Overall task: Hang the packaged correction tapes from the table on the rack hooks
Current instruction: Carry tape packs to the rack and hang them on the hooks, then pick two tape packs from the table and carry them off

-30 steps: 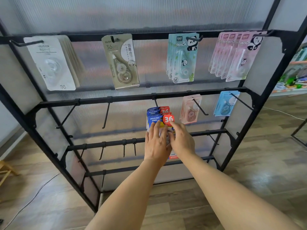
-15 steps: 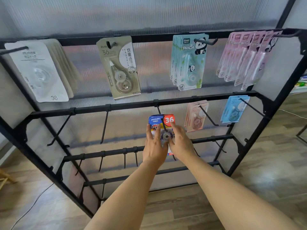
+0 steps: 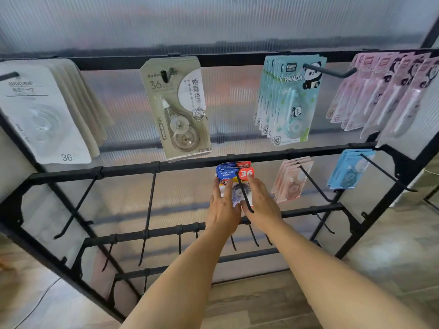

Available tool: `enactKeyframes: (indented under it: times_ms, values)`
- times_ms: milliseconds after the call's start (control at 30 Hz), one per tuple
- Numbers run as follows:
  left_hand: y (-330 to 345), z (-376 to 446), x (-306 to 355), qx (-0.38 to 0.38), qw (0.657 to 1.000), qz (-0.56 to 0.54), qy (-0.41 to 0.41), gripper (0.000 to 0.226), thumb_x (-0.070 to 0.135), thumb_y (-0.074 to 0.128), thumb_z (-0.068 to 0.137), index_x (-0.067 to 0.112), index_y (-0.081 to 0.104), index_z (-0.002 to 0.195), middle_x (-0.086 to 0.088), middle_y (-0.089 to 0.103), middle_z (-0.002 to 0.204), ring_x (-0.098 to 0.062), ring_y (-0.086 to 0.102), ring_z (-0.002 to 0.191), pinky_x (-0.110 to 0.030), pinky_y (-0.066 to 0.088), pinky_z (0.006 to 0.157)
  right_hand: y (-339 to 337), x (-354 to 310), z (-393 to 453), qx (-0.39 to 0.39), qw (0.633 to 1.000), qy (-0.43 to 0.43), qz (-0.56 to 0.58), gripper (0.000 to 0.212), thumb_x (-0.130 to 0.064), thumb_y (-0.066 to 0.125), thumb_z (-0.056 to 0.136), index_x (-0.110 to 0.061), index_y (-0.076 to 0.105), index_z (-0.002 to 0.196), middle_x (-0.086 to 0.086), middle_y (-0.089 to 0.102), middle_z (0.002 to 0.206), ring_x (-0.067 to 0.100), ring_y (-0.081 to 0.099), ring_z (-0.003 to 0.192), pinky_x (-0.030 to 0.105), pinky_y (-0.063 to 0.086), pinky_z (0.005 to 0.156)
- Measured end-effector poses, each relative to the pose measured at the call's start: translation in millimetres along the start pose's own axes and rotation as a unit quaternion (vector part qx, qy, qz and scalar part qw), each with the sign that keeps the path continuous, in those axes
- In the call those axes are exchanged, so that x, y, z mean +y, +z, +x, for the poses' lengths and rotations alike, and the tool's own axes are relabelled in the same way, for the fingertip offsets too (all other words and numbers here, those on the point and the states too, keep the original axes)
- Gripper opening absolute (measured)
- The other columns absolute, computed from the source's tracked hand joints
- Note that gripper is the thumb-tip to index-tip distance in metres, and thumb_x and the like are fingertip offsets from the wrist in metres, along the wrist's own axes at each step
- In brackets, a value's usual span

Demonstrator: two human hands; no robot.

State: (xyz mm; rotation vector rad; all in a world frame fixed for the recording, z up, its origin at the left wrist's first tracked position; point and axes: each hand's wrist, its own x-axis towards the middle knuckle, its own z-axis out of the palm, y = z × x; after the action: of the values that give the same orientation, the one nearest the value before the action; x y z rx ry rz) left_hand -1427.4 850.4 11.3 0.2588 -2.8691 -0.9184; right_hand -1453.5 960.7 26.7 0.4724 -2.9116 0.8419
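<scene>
The blue and red correction tape packs (image 3: pixel 234 173) hang on a hook (image 3: pixel 244 198) of the second rail of the black rack (image 3: pixel 133 170), a little right of the middle. The hook's rod passes through the hole near the top of the front pack and slopes down toward you, its tip just above the third rail. A second pack of the same kind shows just behind the first, its red "36" badge peeking over the top.

Your left hand (image 3: pixel 223 207) lies flat against the left half of the front pack, fingers straight and pointing up, pressing on its face. Your right hand (image 3: pixel 261 203) does the same on the right side of the hook, fingers extended, with a fingertip touching the red badge. Neither hand curls around the pack; both rest open on it, one on each side of the rod.

Just to the right on the same rail hang pink packs (image 3: pixel 291 180), then light blue packs (image 3: pixel 349 169). On the top rail, from left to right, hang white packs (image 3: pixel 40 115), a beige pack (image 3: pixel 178 110), teal panda packs (image 3: pixel 292 100) and pink panda packs (image 3: pixel 384 93). Several hooks to the left on the second rail and on the lower rails are bare. A ribbed translucent panel stands behind the rack, and wood-look floor (image 3: pixel 273 300) shows below.
</scene>
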Motion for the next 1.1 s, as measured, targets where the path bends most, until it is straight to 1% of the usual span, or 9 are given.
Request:
enactKeyframes:
  times_ms: [167, 300, 367, 467, 533, 667, 833, 933, 1100]
  values:
    - [-6.1, 3.8, 1.4, -0.010, 0.999, 0.037, -0.009, 0.072, 0.029, 0.049, 0.101, 0.031, 0.001, 0.155, -0.001, -0.017, 0.162, -0.028, 0.013, 0.149, -0.039, 0.041, 0.107, 1.2, 0.0, 4.6, -0.014, 1.000, -0.008, -0.023, 0.077, -0.027, 0.065, 0.091, -0.021, 0.018, 0.151, 0.005, 0.029, 0.152, 0.027, 0.049, 0.127, 0.035, 0.048, 0.091]
    - [-2.9, -7.9, -2.7, -0.007, 0.996, 0.077, -0.034, 0.071, 0.034, 0.047, 0.102, 0.032, 0.001, 0.155, 0.001, -0.013, 0.163, -0.026, 0.010, 0.149, -0.039, 0.042, 0.105, -1.5, 4.0, -5.3, -0.032, 0.998, -0.006, -0.063, 0.077, -0.031, 0.062, 0.092, -0.022, 0.014, 0.152, 0.004, 0.026, 0.155, 0.027, 0.044, 0.131, 0.038, 0.044, 0.099]
    - [-1.4, -20.5, -4.0, -0.005, 0.994, 0.104, -0.044, 0.069, 0.035, 0.046, 0.102, 0.030, 0.002, 0.155, -0.001, -0.009, 0.163, -0.026, 0.008, 0.149, -0.040, 0.037, 0.110, -3.0, 6.9, -13.3, -0.036, 0.996, -0.022, -0.084, 0.076, -0.033, 0.061, 0.093, -0.020, 0.015, 0.152, 0.005, 0.029, 0.153, 0.028, 0.045, 0.129, 0.038, 0.043, 0.100]
    - [-1.5, -47.3, -3.5, -0.015, 0.989, 0.131, -0.062, 0.064, 0.037, 0.041, 0.103, 0.027, 0.004, 0.155, -0.003, -0.003, 0.164, -0.027, 0.004, 0.150, -0.040, 0.021, 0.118, -5.2, 10.5, -30.8, -0.055, 0.991, -0.046, -0.114, 0.077, -0.035, 0.059, 0.093, -0.017, 0.013, 0.152, 0.007, 0.030, 0.151, 0.027, 0.047, 0.125, 0.038, 0.045, 0.097]
    - [-0.7, -68.7, -6.3, -0.018, 0.986, 0.152, -0.067, 0.064, 0.039, 0.038, 0.104, 0.027, 0.003, 0.155, -0.004, -0.001, 0.164, -0.028, 0.001, 0.150, -0.042, 0.014, 0.120, -6.9, 10.9, -45.6, -0.070, 0.985, -0.071, -0.141, 0.077, -0.037, 0.057, 0.094, -0.016, 0.011, 0.153, 0.008, 0.027, 0.153, 0.028, 0.047, 0.125, 0.037, 0.044, 0.097]
    - [-1.0, -114.6, -14.7, -0.020, 0.978, 0.185, -0.093, 0.064, 0.043, 0.036, 0.103, 0.024, 0.003, 0.156, -0.006, -0.001, 0.164, -0.029, -0.002, 0.150, -0.042, 0.010, 0.122, -8.5, 8.0, -79.7, -0.110, 0.973, -0.109, -0.173, 0.076, -0.040, 0.051, 0.097, -0.015, 0.008, 0.154, 0.009, 0.015, 0.160, 0.030, 0.038, 0.135, 0.039, 0.037, 0.107]
    - [-8.5, -186.8, -28.3, -0.007, 0.967, 0.208, -0.150, 0.065, 0.045, 0.034, 0.103, 0.022, 0.005, 0.156, -0.006, 0.001, 0.164, -0.029, -0.002, 0.150, -0.043, 0.005, 0.121, 0.9, -10.0, -122.6, -0.161, 0.959, -0.167, -0.164, 0.074, -0.040, 0.049, 0.098, -0.016, 0.007, 0.154, 0.007, 0.011, 0.161, 0.028, 0.033, 0.139, 0.039, 0.031, 0.111]
    - [-16.7, -233.8, -41.7, 0.008, 0.958, 0.194, -0.211, 0.064, 0.046, 0.031, 0.103, 0.022, 0.005, 0.156, -0.006, 0.000, 0.164, -0.028, -0.006, 0.150, -0.044, 0.003, 0.122, 14.1, -32.4, -151.0, -0.204, 0.943, -0.209, -0.162, 0.075, -0.041, 0.046, 0.099, -0.019, 0.002, 0.155, 0.005, 0.005, 0.162, 0.028, 0.027, 0.142, 0.039, 0.026, 0.115]
    - [-38.0, -304.0, -73.3, 0.053, 0.936, 0.176, -0.299, 0.065, 0.050, 0.034, 0.101, 0.022, 0.011, 0.155, -0.007, 0.008, 0.163, -0.030, 0.003, 0.149, -0.043, 0.011, 0.120, 44.1, -82.0, -198.4, -0.261, 0.912, -0.279, -0.150, 0.075, -0.042, 0.047, 0.099, -0.023, 0.000, 0.155, 0.003, 0.003, 0.162, 0.028, 0.020, 0.145, 0.042, 0.020, 0.118]
